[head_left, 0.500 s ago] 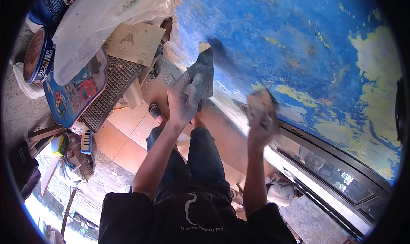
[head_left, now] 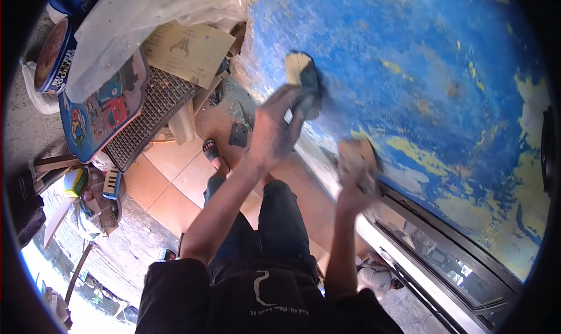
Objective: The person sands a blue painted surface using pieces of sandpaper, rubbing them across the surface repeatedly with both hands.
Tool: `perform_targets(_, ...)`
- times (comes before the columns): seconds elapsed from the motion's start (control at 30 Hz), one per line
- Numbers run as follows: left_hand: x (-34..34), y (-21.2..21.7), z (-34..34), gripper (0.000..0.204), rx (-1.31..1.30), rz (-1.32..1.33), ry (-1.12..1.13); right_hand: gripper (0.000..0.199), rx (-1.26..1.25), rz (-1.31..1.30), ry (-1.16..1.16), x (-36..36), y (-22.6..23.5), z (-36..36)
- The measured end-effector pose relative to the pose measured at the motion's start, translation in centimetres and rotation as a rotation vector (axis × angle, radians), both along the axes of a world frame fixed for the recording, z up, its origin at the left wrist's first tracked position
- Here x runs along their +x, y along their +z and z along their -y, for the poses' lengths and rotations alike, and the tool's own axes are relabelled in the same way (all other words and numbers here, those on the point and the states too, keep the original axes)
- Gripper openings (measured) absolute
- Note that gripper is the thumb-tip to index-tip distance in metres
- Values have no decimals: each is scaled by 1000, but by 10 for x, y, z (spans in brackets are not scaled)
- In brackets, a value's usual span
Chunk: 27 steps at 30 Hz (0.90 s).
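**Sanding a painted blue surface by hand**

A person is pressing two folded tan sandpaper pieces against a large blue-painted metal panel [head_left: 444, 54]. The left hand [head_left: 274, 132] is clamping one piece [head_left: 301, 77] near the panel's left edge; the right hand [head_left: 356, 179] is gripping another [head_left: 357, 154] lower down. Yellow patches are showing through; much blue is remaining.

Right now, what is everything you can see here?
Painted panel: one, blue with yellow patches, right and top.
Sanding pieces: two, tan; one against the panel at upper centre, one lower right.
Window frame: one, dark, below the panel.
Metal grille: one, grey, left.
Cardboard sheet: one, tan, upper left.
Plastic sheet: one, clear, top left.
Round tin: one, blue, far left.
Floor tiles: orange, centre left.
Sandalled foot: one, on the tiles.
Left hand: holds the upper piece.
Right hand: holds the lower piece.
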State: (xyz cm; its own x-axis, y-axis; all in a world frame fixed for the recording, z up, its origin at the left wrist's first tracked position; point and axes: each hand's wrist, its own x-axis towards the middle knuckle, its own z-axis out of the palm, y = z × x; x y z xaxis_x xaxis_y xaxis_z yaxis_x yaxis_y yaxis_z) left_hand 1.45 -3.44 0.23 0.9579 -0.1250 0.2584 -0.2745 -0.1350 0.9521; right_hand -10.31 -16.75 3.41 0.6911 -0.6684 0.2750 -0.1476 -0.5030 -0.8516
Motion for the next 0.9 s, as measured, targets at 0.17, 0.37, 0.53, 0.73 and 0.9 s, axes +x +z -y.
perform_targets(0.17,5,-1,-7,21,-30,-41,-82,29,-338,-375,63,-19,-16,15)
perform_targets(0.37,10,-7,4,25,-34,25,-106,25,-612,-366,99,24,-28,2)
perform_targets(0.53,-4,-13,-2,26,-46,18,-126,30,20,-112,-33,-12,-20,6)
perform_targets(0.73,-1,-23,-8,26,-17,-4,-149,39,-163,184,175,-7,-63,17)
perform_targets(0.9,13,-17,-9,24,49,4,-245,30,-787,-111,-62,-27,-61,8)
